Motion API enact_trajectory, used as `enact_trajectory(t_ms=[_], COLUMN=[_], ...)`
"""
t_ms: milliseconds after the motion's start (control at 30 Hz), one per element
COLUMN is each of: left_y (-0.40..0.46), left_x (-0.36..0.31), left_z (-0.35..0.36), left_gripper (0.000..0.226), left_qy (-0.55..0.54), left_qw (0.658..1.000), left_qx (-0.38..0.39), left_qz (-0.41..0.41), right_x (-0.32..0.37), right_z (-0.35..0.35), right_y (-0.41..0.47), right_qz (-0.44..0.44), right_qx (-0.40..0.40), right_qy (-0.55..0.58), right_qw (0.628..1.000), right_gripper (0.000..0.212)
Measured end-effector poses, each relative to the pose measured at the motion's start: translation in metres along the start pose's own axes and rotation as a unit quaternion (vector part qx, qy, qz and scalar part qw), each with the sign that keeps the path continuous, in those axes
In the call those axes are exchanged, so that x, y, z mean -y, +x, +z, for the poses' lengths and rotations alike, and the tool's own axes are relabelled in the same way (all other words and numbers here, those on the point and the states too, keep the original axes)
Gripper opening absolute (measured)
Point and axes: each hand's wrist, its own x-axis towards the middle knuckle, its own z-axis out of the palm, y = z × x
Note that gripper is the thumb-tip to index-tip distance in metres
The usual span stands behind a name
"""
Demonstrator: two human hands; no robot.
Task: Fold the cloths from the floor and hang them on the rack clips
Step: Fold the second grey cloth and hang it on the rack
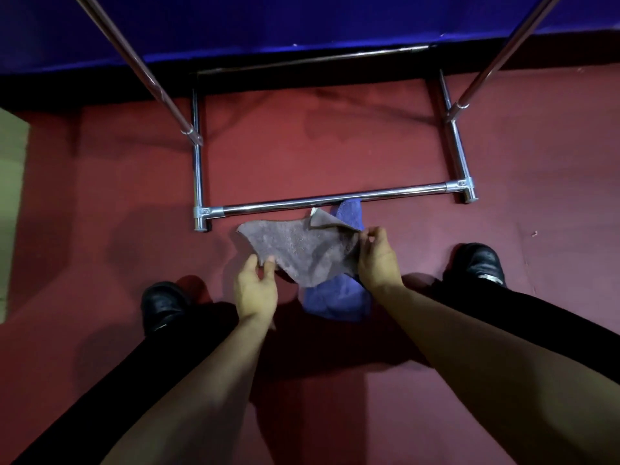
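A grey-brown cloth (302, 246) is spread between my two hands, just above the red floor. My left hand (255, 290) pinches its near left edge between thumb and fingers. My right hand (377, 260) pinches the right edge, where one corner is folded over. Underneath lies a blue cloth (339, 300) on the floor, partly covered by the grey one, with its far end (350, 213) reaching the front bar of the chrome rack (335, 198). No rack clips are in view.
The rack's base frame stands on the red carpet (318, 152), and two slanted poles (161, 88) rise toward the camera. A blue wall (268, 21) runs behind. My black shoes (164, 305) stand on either side of the cloths.
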Motion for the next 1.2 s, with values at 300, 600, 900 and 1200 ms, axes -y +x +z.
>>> enact_trajectory(t_ms=[300,600,900,1200], left_y=[-0.061,-0.142,-0.195,-0.183], left_x=[-0.097,-0.172,-0.175,-0.166], left_z=[-0.082,-0.194,-0.223,-0.232], left_gripper=[0.032,0.017,0.035,0.014], left_qy=[-0.057,-0.157,-0.307,-0.247], left_qw=[0.989,0.969,0.938,0.958], left_qx=[-0.015,0.001,0.112,0.057], left_qz=[0.133,0.191,0.115,0.133], right_x=[0.076,0.15,0.142,0.139], right_z=[-0.101,-0.208,-0.231,-0.24], right_y=[-0.064,-0.17,-0.206,-0.2], right_qz=[-0.124,-0.238,-0.17,-0.163], right_qx=[0.06,0.102,0.139,0.105], right_qy=[0.016,0.039,0.271,0.269], right_qw=[0.99,0.965,0.937,0.943], right_gripper=[0.016,0.032,0.024,0.024])
